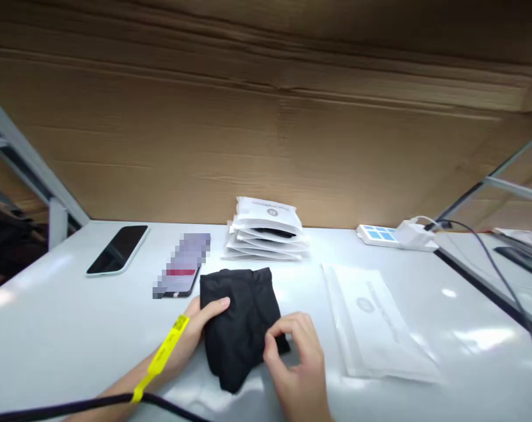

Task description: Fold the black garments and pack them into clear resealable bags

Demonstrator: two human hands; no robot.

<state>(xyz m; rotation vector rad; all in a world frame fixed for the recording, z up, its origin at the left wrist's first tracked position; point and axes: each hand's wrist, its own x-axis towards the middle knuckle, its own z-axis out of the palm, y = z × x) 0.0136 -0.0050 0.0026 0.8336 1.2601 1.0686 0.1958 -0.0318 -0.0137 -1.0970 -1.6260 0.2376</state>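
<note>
A folded piece of black fabric (241, 328), soft and creased, is at the front middle of the white table. My left hand (199, 322) holds its left side, with the thumb on top and the other fingers hidden beneath. At the lower right edge of the fabric is my right hand (298, 357), its thumb and index fingertip pinched together over the cloth. Whether that pinch grips the cloth or something small on it is hard to see. A flat white translucent pouch (371, 322) with a round printed logo lies to the right of my right hand.
Behind the fabric sits a stack of white packets (268, 231). Two phones, one dark-screened (118, 249) and one partly pixelated (184, 266), lie at left. A power strip (378, 235) with a plugged adapter is at back right. A black cable (72, 405) with a yellow tag (162, 354) crosses the front left.
</note>
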